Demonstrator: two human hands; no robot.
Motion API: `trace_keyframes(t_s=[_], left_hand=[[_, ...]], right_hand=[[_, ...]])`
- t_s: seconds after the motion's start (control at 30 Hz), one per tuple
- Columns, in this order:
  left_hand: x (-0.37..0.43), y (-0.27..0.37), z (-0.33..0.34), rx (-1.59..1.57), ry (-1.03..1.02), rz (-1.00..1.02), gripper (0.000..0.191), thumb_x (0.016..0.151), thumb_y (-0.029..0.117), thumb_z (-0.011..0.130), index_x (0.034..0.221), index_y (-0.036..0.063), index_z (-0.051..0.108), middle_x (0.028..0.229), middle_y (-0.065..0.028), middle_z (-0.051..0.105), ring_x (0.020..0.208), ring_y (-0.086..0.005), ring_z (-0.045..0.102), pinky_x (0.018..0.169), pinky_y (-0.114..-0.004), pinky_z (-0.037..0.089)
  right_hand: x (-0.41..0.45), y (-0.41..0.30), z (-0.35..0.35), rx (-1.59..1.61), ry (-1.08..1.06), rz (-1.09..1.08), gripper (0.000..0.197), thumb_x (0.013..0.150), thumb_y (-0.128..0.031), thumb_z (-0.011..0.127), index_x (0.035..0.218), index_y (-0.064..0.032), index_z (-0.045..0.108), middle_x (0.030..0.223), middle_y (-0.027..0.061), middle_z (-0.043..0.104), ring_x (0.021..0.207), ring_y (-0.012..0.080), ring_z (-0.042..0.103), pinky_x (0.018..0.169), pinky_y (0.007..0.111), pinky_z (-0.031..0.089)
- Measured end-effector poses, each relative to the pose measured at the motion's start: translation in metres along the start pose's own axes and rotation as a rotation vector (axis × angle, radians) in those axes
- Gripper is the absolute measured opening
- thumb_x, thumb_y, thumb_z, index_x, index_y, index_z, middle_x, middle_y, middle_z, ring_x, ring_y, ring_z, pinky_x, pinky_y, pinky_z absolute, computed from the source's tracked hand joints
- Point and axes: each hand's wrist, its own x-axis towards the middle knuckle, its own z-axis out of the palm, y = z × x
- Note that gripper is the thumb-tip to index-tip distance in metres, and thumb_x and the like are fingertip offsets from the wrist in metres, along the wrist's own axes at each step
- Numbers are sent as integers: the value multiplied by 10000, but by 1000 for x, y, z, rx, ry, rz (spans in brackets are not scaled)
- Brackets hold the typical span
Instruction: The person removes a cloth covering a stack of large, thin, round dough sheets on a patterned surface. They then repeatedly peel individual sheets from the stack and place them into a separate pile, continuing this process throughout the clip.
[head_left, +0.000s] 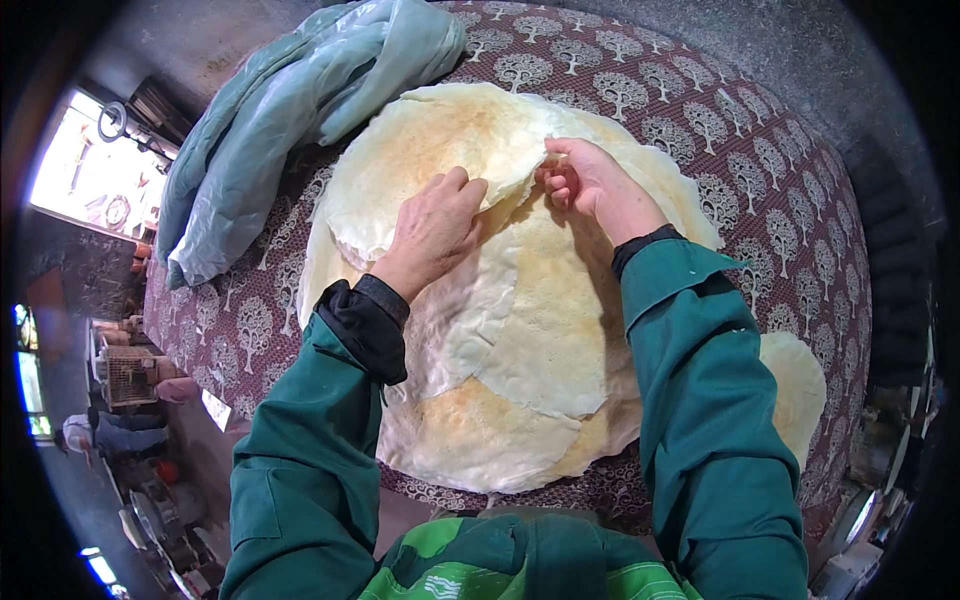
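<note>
Thin pale flatbreads (555, 322) with light brown patches lie overlapped in a broad pile on a patterned cloth. My left hand (439, 225) rests on the upper bread sheet (442, 142), its fingers curled at that sheet's near edge; its fingertips are partly hidden. To its right, my right hand (581, 184) pinches the same sheet's right edge between thumb and finger, raised a little above the bread below. A separate piece of flatbread (795, 390) lies right of my right sleeve, partly covered by it.
Dark red cloth with white tree prints (712, 127) covers the rounded surface. A crumpled greenish plastic sheet (300, 112) lies at the upper left. Beyond the left edge are a wire crate (129, 375), a person (112, 433) and assorted objects. More clutter stands at the lower right.
</note>
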Motion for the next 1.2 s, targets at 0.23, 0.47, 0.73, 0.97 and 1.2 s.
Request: trace_keyframes(t_s=[0.23,0.47,0.73,0.97,1.2], left_hand=[[-7,22,6,4,107,-124,472,791,366,666,1060,-5,551,977,-172,546,930,-346,561,751,-442,480],[17,-39,-31,18,197,-92,123,817,151,604,897,63,575,847,-157,623,822,-366,636,697,-461,512],[-64,-12,-160,491,431,146,266,816,-13,556,1057,60,642,954,-116,634,876,-316,637,717,-391,521],[-174,35,-17,122,90,-147,417,778,20,645,1188,74,595,911,-61,552,799,-202,564,581,-300,500],[-161,62,-9,68,186,-171,445,774,124,620,1217,96,589,883,-72,525,796,-250,563,641,-361,484]], right_hand=[[-3,-1,25,103,-188,22,387,895,-438,641,864,-69,531,734,31,547,534,104,393,480,235,326],[-52,7,22,-8,-188,-278,439,946,-278,579,1246,22,464,1142,134,582,1014,241,598,871,391,535],[-162,137,-1,246,-202,-46,352,923,-117,591,1233,26,502,1113,159,636,944,188,639,851,335,529],[-144,161,17,243,-230,8,175,950,-153,561,1063,-23,533,975,106,639,761,145,580,671,290,483],[-114,165,27,-497,-5,-392,453,886,-438,650,743,-11,603,661,45,600,563,160,550,518,306,419]])
